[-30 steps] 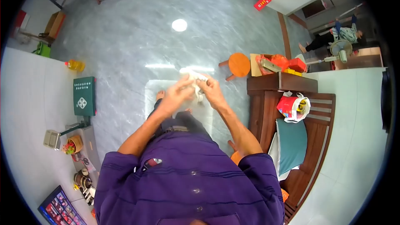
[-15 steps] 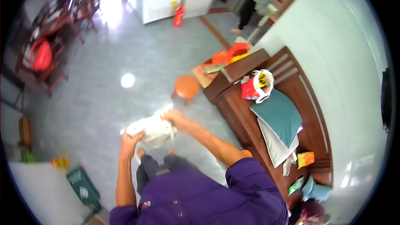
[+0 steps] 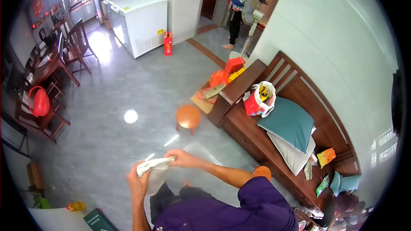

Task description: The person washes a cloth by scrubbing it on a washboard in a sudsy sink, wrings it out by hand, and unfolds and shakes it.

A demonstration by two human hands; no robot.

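A white cloth (image 3: 156,165) is stretched between my two hands, in front of my body at the lower middle of the view. My left hand (image 3: 138,179) grips its left end, fingers closed round the fabric. At the cloth's right end, my right hand (image 3: 180,158) pinches the edge. The lower part of the cloth hangs down above my legs. Past my hands stands a round orange stool (image 3: 188,116).
A wooden bench (image 3: 248,128) at the right bears cushions (image 3: 287,122) and a red and white bag (image 3: 260,99). A white freezer (image 3: 147,21) stands ahead. Another person (image 3: 245,0) stands by a fan (image 3: 252,13). Wooden chairs (image 3: 79,45) are at the left.
The view has swung right and up, showing the freezer and more of the bench. The cloth, bunched between my hands earlier, spread out and is now pulled into a narrower strip.
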